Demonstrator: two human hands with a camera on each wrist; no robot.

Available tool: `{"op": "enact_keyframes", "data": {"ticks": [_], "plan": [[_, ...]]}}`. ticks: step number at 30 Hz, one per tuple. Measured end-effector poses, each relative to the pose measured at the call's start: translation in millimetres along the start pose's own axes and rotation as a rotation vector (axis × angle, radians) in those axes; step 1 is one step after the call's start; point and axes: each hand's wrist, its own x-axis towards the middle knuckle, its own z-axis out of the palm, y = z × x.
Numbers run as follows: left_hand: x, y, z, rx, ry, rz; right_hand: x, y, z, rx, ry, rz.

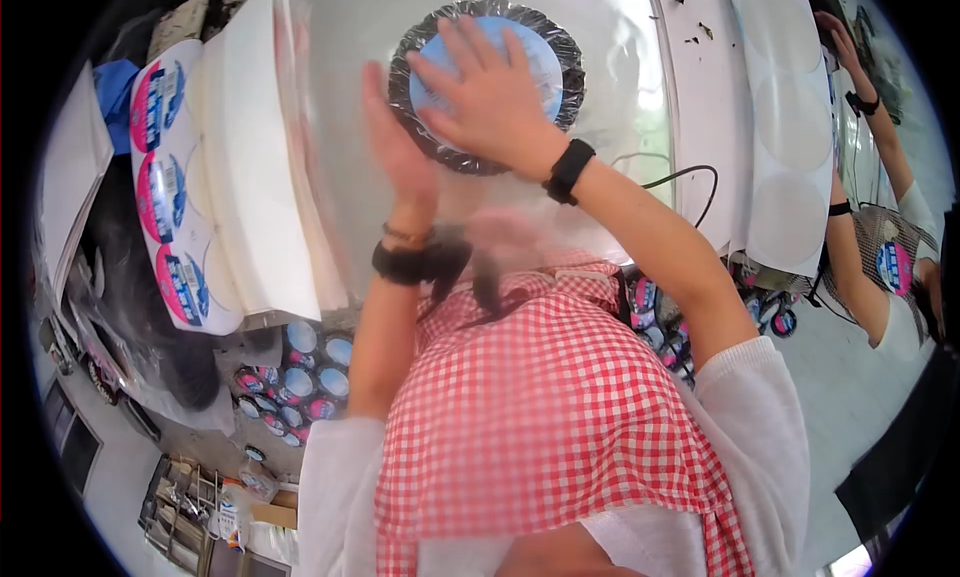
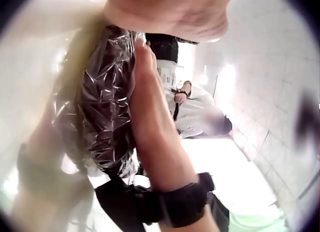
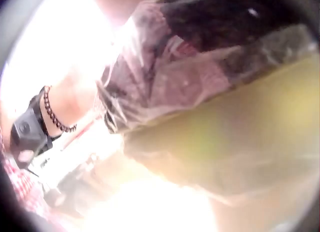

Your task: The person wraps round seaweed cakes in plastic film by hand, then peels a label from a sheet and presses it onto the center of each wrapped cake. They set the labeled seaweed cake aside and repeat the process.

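A round black bundle [image 1: 568,72] wrapped in crinkled clear plastic lies on the pale worktop, a light blue round label [image 1: 543,62] on its top. My right hand [image 1: 490,92] rests over the label with its fingers spread. Beside the bundle's left edge, my left hand [image 1: 398,142] is blurred, with its fingers stretched out. In the left wrist view the crinkled wrap [image 2: 107,96] shows from the side, below the left palm [image 2: 170,14], with the right hand [image 2: 150,96] along it. The right wrist view has the wrap [image 3: 190,76] close up.
Sheets of pink and blue labels [image 1: 160,192] and white paper [image 1: 255,157] stand at the left. On the right lies a strip with round outlines [image 1: 785,127], near a black cable [image 1: 712,182]. Several labelled packs [image 1: 300,377] sit below. Another person [image 1: 875,237] is at far right.
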Motion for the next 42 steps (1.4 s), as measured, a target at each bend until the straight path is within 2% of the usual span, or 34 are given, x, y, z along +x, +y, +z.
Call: {"op": "enact_keyframes", "data": {"ticks": [3, 4, 6, 7, 8, 9, 10, 11, 12, 13, 15, 16, 17, 19, 20, 23, 24, 27, 29, 31, 33, 34, 35, 37, 39, 41, 42], "plan": [[4, -4, -3, -0.012, 0.012, -0.110, -20, -17, -16, 0.047, -0.062, -0.090], [8, -13, -12, 0.051, 0.005, -0.094, -30, -14, -29, 0.115, -0.232, -0.130], [18, -37, -40, 0.335, -0.044, 0.071, -51, 10, -50, 0.385, -0.251, -0.061], [13, -21, -43, 0.571, -0.078, 0.222, -63, 30, -50, 0.200, -0.080, 0.182], [1, 3, -32, 0.630, -0.058, 0.234, -70, 49, -48, 0.033, 0.095, 0.421], [-6, -19, -30, 0.997, -0.091, 0.441, -68, 52, -64, -0.116, -0.167, 0.486], [-18, -19, -13, 0.562, -0.181, 0.204, -74, 57, -53, 0.112, -0.099, 0.567], [-33, -31, -5, 1.006, -0.145, 0.457, -71, 56, -38, 0.339, -0.038, 0.641], [-37, -19, 2, 0.886, -0.211, 0.322, -56, 35, -53, 0.737, 0.155, 0.644], [-37, -3, 2, 0.639, -0.294, 0.226, -44, 17, -82, 1.127, 0.337, 0.644], [-34, 57, -27, 0.656, -0.590, 0.167, -46, 0, -111, 0.777, 0.346, 0.405], [-34, 55, -58, 0.762, -0.485, 0.257, -46, -7, -125, 0.545, 0.180, 0.301], [-31, 56, -91, 0.867, -0.385, 0.352, -49, 10, -115, 0.140, 0.245, -0.178], [-29, 93, -147, 0.966, -0.010, 0.326, -61, 2, -110, -0.129, -0.030, -0.309], [-33, 103, -169, 1.036, 0.008, 0.320, -67, -1, -101, 0.033, -0.271, -0.260], [-59, 100, -188, 1.375, 0.028, 0.354, -71, -10, -98, 0.175, -0.296, -0.203], [-67, 97, -191, 1.510, 0.030, 0.366, -68, -9, -98, 0.269, -0.241, -0.125], [-63, 113, -221, 1.475, -0.013, -0.121, -64, -1, -93, 0.227, -0.231, -0.078], [-52, 111, -280, 1.209, 0.037, -0.210, -65, 1, -93, 0.201, -0.250, -0.118], [-36, 135, -307, 0.937, 0.119, -0.290, -64, 2, -92, 0.196, -0.244, -0.138], [-19, 136, -366, 0.996, 0.252, -0.230, -66, 5, -90, 0.215, -0.223, -0.121], [-9, 151, -371, 1.212, 0.313, -0.234, -66, 7, -87, 0.183, -0.205, -0.067], [-5, 153, -368, 1.604, 0.459, -0.163, -65, 7, -86, 0.141, -0.232, -0.049], [13, 166, -304, 2.374, 0.758, 0.026, -61, 8, -84, 0.050, -0.283, -0.010], [43, 147, -274, 1.784, 0.572, 0.587, -61, 11, -78, 0.052, -0.322, 0.001], [78, 104, -252, 1.909, -0.014, 0.475, -62, 10, -78, 0.064, -0.311, 0.019], [100, 85, -241, 1.859, 0.022, 0.473, -64, 11, -76, 0.082, -0.303, 0.025]]}}
